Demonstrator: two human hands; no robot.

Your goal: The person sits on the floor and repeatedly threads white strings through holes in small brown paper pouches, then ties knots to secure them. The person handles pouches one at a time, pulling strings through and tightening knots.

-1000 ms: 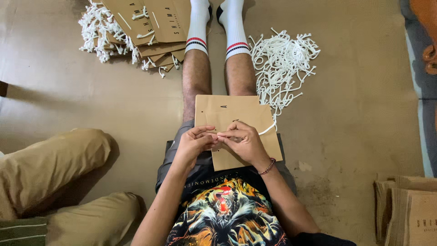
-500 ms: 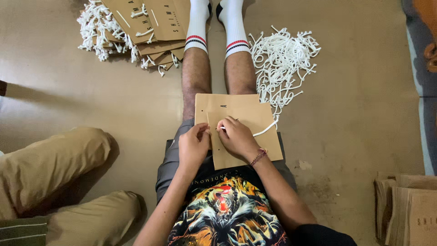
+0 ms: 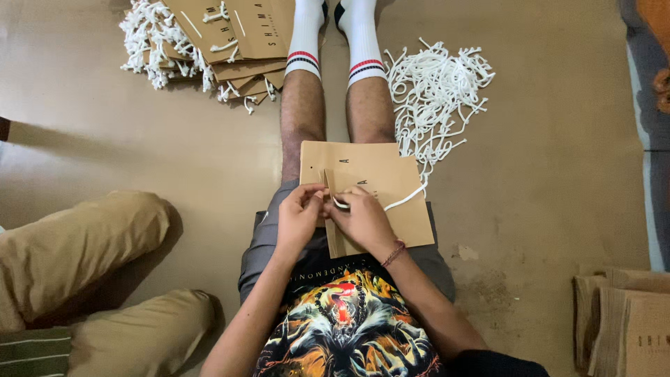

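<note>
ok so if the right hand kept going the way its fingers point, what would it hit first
The right hand points left across the brown paper bag on the lap, pinching a white cord. Going straight on, it would most likely meet the left hand's fingertips first; they already look nearly touching, though depth is unclear.

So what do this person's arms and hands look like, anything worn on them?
Both arms are bare to the elbow at least, with no sleeves showing. The left hand wears nothing. The right hand is bare too, with a thin dark red bracelet round its wrist. No gloves or rings visible.
</note>
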